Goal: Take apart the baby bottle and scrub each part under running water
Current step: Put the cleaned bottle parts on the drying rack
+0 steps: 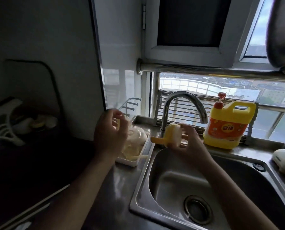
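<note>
Yellow plastic sits in the right hand; its fingers and thumb are curled round the yellow handled collar of the baby bottle, gripping it at its pale ribbed end; the collar lies on the left side of that hand, with 1 curved handle jutting further left; it is held in the air above the far-left corner of the steel sink, just in front of the base of the tap, whose spout arches over to the right of the hand.

Raised to the left, the left hand has its fingers curled narrowly, thumb and fingertips pinching a pale piece; that piece is thin, yellowish and too blurred to name; it sits at the fingertips, above the far end of the white tray; the 2 hands are apart, with the sink's left rim between them.

On the steel counter just left of the sink, the tray holds more pale bottle parts, heaped together and partly hidden behind the left wrist; I cannot tell them apart.

Behind the sink, right of the tap, a yellow detergent jug with a red pump stands on the ledge below the window; a white object lies at the sink's far-right corner.
</note>
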